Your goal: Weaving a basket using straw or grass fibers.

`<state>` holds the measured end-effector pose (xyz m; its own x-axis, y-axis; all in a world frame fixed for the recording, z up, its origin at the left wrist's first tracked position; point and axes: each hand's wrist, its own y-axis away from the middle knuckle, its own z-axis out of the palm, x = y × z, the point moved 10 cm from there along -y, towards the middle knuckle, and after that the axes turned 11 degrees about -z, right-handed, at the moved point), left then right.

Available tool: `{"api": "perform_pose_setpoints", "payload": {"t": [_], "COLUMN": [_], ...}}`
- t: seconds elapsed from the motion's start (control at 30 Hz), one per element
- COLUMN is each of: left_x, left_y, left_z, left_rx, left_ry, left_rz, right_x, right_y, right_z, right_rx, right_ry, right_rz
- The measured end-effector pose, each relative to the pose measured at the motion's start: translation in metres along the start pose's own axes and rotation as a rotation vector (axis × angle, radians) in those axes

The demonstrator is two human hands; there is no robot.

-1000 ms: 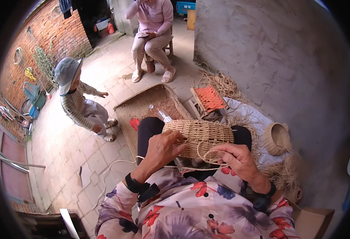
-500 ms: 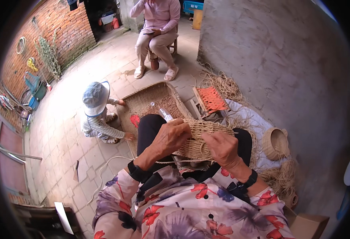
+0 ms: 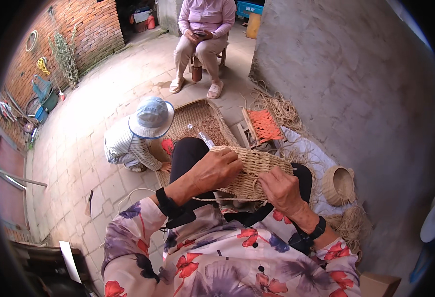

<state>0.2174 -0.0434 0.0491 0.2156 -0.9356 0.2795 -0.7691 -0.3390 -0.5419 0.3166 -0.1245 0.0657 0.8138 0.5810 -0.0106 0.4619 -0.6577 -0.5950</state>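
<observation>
Across my lap lies a pale woven straw piece (image 3: 260, 162) with an open, ropelike weave. My left hand (image 3: 216, 171) is closed on its left part, fingers curled over the weave. At the near right edge, my right hand (image 3: 282, 190) has its fingers pinched together at the weave, with a short loop of straw strand beside the fingertips. What lies inside the pinch is too small to make out fully. A straw cord (image 3: 222, 199) runs left from under the woven piece.
A shallow basket tray (image 3: 182, 116) holding brown bits lies ahead; a small child in a hat (image 3: 150, 119) leans over it. Beyond sits a person (image 3: 205, 44) with a phone. To the right are an orange-webbed stool (image 3: 264, 124), loose straw (image 3: 283, 110), a round basket (image 3: 337, 185) and a wall.
My right hand has moved down toward the near edge of the weave. The child bends further over the tray. The seated person's raised hand has come down to the phone.
</observation>
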Motion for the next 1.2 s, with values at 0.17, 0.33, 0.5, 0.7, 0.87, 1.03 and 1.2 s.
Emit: {"api": "perform_pose_setpoints", "payload": {"t": [0.17, 0.33, 0.5, 0.7, 0.87, 1.03, 1.2], "left_x": [-0.007, -0.016, -0.021, -0.022, -0.022, -0.016, -0.008], "left_y": [-0.015, -0.028, -0.026, -0.023, -0.023, -0.005, 0.023], "left_z": [0.004, 0.013, 0.010, 0.014, 0.018, 0.001, 0.006], "left_rx": [-0.030, -0.108, -0.122, -0.116, -0.110, 0.058, 0.105], "left_ry": [0.087, 0.238, 0.340, 0.380, 0.393, 0.288, 0.215], "left_rz": [-0.007, -0.049, -0.082, -0.111, -0.149, -0.213, -0.291], "right_x": [-0.009, -0.013, -0.023, -0.025, -0.012, -0.005, -0.008], "right_y": [-0.010, -0.020, -0.026, -0.028, -0.025, -0.024, -0.020], "right_z": [-0.009, -0.004, 0.001, 0.011, 0.023, 0.028, 0.010], "right_rx": [0.056, -0.011, -0.080, -0.168, -0.204, -0.165, -0.119], "right_ry": [-0.030, 0.045, 0.106, 0.085, -0.022, -0.072, -0.058], "right_rz": [-0.033, -0.118, -0.194, -0.178, -0.018, 0.080, 0.116]}}
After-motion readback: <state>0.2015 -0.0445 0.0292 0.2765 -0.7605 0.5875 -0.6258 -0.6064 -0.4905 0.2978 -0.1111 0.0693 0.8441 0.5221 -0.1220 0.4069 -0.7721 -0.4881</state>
